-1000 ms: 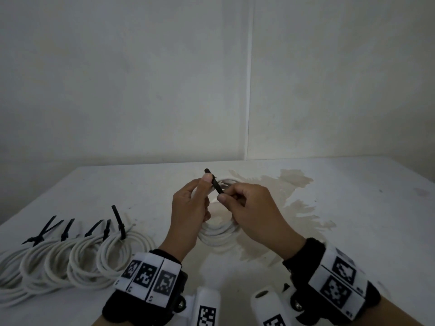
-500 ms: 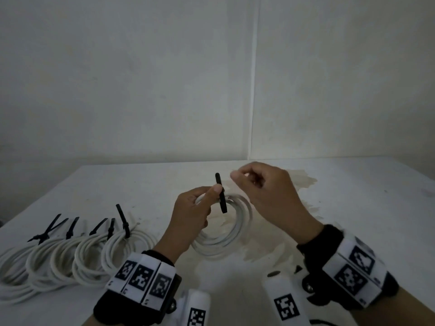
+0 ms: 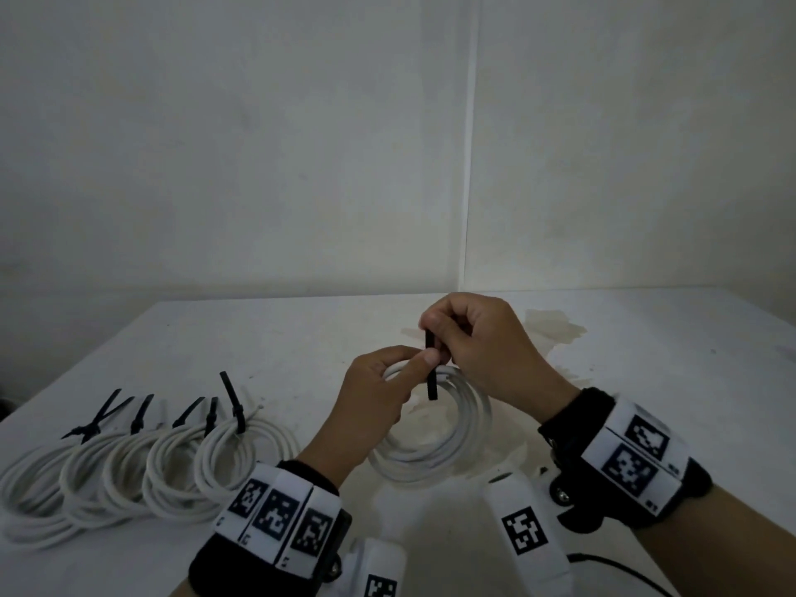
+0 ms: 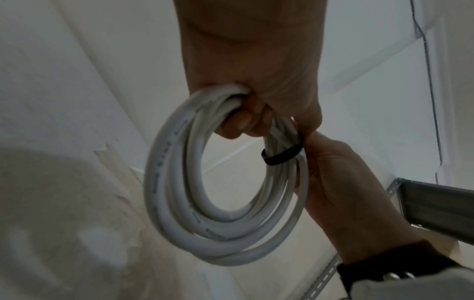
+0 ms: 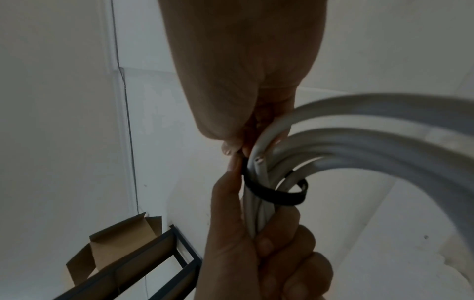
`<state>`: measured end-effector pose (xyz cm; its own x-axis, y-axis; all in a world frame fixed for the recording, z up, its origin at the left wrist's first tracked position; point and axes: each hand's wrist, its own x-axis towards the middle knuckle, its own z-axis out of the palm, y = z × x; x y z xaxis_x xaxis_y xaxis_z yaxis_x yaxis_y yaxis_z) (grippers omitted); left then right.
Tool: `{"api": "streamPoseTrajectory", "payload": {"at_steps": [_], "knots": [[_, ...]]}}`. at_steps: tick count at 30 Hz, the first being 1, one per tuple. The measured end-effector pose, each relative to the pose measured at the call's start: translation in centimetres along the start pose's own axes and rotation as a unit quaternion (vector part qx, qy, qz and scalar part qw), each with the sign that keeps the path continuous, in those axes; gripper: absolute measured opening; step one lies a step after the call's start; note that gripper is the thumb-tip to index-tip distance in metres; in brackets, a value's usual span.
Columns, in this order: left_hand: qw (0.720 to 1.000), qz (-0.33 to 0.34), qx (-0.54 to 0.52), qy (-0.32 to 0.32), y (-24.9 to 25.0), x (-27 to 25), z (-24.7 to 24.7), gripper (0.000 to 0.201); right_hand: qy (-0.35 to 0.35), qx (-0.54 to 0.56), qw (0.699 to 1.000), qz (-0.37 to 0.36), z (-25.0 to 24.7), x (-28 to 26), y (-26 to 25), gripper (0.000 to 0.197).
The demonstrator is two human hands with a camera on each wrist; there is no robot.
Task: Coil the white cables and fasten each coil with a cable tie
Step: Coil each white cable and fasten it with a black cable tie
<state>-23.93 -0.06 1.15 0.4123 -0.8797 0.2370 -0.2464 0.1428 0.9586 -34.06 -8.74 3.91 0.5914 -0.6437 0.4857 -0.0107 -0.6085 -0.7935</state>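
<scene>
Nearest, the left hand (image 3: pixel 379 394) has its fingers curled through the white coil (image 3: pixel 435 437), clamping the turns into 1 bundle held up off the table (image 3: pixel 301 338). That grip likely serves to keep the loops from springing apart while the tie goes on. Just past those fingers, the black cable tie (image 5: pixel 271 193) already circles the bundle as a loose band. Its free strap stands up between the left thumb and the right fingertips. Right hand (image 3: pixel 482 342) sits just beyond and above, fingers pinched together on the upper end of the strap, probably placed there to draw it through and cinch the loop. Off to the far side of the left hand, finished coils (image 3: pixel 129 467) lie in an overlapping row. I count 5, each with a black tie tail sticking up, though the overlap makes that count unsure.
</scene>
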Motion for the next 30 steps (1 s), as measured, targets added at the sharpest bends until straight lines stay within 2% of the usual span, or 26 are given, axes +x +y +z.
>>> {"api": "streamPoseTrajectory", "payload": {"at_steps": [4, 7, 10, 14, 17, 20, 23, 28, 30], "knots": [[1.000, 0.011, 0.007, 0.004, 0.1, 0.2, -0.1, 0.018, 0.039, 0.030, 0.999, 0.014, 0.3, 0.2, 0.1, 0.027], [1.000, 0.003, 0.005, 0.013, 0.1, 0.1, -0.3, 0.025, 0.021, 0.042, 0.999, 0.023, 0.5, 0.0, 0.2, 0.025], [1.000, -0.001, 0.001, 0.031, 0.2, -0.1, 0.0, 0.034, 0.016, 0.025, 1.000, -0.002, 0.7, -0.2, 0.1, 0.026], [0.999, 0.033, 0.023, 0.032, 0.6, -0.2, 0.4, 0.033, 0.059, -0.010, 0.997, -0.044, 0.6, 0.0, -0.1, 0.026], [0.996, 0.060, 0.061, 0.026, 0.6, -0.6, 0.5, 0.032, 0.088, 0.005, 0.996, -0.028, 0.4, 0.4, 0.0, 0.032], [0.996, 0.058, 0.072, 0.017, 0.6, -0.7, 0.7, 0.034, 0.110, 0.014, 0.994, -0.006, 0.6, 0.6, -0.1, 0.033], [0.995, 0.056, 0.081, 0.019, 0.7, -0.5, 0.6, 0.033, 0.124, 0.009, 0.992, -0.015, 0.5, 1.1, -0.5, 0.034], [0.995, 0.056, 0.082, 0.021, 0.6, -0.4, 0.1, 0.031, 0.107, 0.040, 0.993, 0.011, 0.4, 1.3, -0.8, 0.030], [0.994, 0.062, 0.086, 0.017, 0.5, -0.7, -0.2, 0.029, 0.079, 0.061, 0.995, 0.026, 0.1, 1.2, -0.6, 0.028]]}}
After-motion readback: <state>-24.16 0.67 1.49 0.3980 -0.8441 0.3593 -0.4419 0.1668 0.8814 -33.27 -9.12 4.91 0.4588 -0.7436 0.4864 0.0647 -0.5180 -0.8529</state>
